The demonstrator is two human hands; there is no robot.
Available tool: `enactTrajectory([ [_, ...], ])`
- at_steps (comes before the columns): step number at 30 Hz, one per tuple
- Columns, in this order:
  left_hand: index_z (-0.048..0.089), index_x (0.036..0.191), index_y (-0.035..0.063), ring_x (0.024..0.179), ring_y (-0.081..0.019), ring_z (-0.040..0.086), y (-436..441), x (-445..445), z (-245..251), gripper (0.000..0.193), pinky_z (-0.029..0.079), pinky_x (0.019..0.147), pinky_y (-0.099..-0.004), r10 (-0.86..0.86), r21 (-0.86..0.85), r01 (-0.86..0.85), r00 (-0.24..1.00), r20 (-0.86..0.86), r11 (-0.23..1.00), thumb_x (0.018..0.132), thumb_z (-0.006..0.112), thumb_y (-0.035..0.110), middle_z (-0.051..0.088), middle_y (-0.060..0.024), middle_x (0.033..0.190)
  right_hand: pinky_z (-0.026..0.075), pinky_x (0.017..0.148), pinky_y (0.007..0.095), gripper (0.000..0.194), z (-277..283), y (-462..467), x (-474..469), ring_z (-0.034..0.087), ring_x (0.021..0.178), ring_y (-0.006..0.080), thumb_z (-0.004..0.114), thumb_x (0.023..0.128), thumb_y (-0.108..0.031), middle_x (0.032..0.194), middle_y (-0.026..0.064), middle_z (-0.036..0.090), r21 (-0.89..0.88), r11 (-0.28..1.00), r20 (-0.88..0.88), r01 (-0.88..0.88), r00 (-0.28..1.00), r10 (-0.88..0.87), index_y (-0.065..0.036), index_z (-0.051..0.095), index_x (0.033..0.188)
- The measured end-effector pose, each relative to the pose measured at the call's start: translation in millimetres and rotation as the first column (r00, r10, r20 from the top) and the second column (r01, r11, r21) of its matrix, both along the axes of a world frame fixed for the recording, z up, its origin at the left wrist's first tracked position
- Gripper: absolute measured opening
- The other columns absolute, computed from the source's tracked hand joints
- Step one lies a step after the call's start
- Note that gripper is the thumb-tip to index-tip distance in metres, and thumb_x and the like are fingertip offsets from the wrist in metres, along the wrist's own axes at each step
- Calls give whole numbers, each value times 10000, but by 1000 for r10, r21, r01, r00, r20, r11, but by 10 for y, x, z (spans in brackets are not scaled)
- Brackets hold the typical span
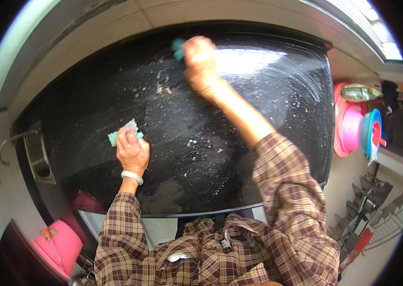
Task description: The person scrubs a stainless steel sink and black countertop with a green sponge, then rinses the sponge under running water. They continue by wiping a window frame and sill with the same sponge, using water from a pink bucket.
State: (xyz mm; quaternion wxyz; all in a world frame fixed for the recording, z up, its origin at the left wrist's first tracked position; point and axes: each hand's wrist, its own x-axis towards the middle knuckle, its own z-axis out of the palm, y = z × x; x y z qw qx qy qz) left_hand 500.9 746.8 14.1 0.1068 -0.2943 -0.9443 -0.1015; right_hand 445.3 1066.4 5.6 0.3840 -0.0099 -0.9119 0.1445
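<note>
Before me stretches a glossy black countertop (90, 103), wet and strewn with pale crumbs, soap bubbles and streaks. My left hand (132, 150), a pale bangle (132, 176) on its wrist, presses a light green and whitish cloth or scrap (113, 138) onto the counter's left half. Toward the back edge, my right hand (199, 59) grips a teal scrubbing pad (178, 49); hand and pad are blurred. Much of the pad is hidden under the fingers. A few larger pale bits of debris (162, 89) lie on the counter between the two hands.
At the left end are a metal sink (39, 157) and a curved faucet (6, 146). A pink bucket (58, 246) stands at lower left. Pink and teal basins (353, 128) and a green bag (360, 93) sit beyond the right edge. A metal rack (389, 221) stands at lower right.
</note>
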Motion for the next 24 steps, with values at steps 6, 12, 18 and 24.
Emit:
enactTrajectory([
  [6,549,1091,40,981,-368,583,11,-14,-7,364,550,784,-474,5,4,-4,999,-40,1000,752,675,75,514,-167,1183,479,668,462,69,-163,428,-201,592,847,356,604,698,7,873,175,587,-72,955,106,288,954,-280,-18,616,760],
  [12,548,1082,27,940,-352,586,29,-30,42,379,554,734,-464,-9,-2,9,997,-83,1000,733,686,78,515,-170,1165,474,693,408,230,-161,-1043,-125,578,824,277,621,655,6,891,102,576,-83,959,152,-269,948,279,-23,675,876],
  [18,557,1050,37,897,-341,586,6,-29,28,341,551,695,-444,5,28,-3,998,-66,1000,736,672,106,531,-173,1148,518,806,423,314,83,-948,-456,616,932,332,627,653,39,992,135,638,-96,880,108,-466,874,474,-13,696,955],
  [24,551,1052,37,865,-326,593,-8,-60,15,361,556,658,-426,0,50,3,998,-56,999,728,681,127,537,-176,1154,518,833,425,297,24,-912,-662,607,917,360,602,694,82,969,154,649,-164,931,158,-325,923,350,5,711,960],
])
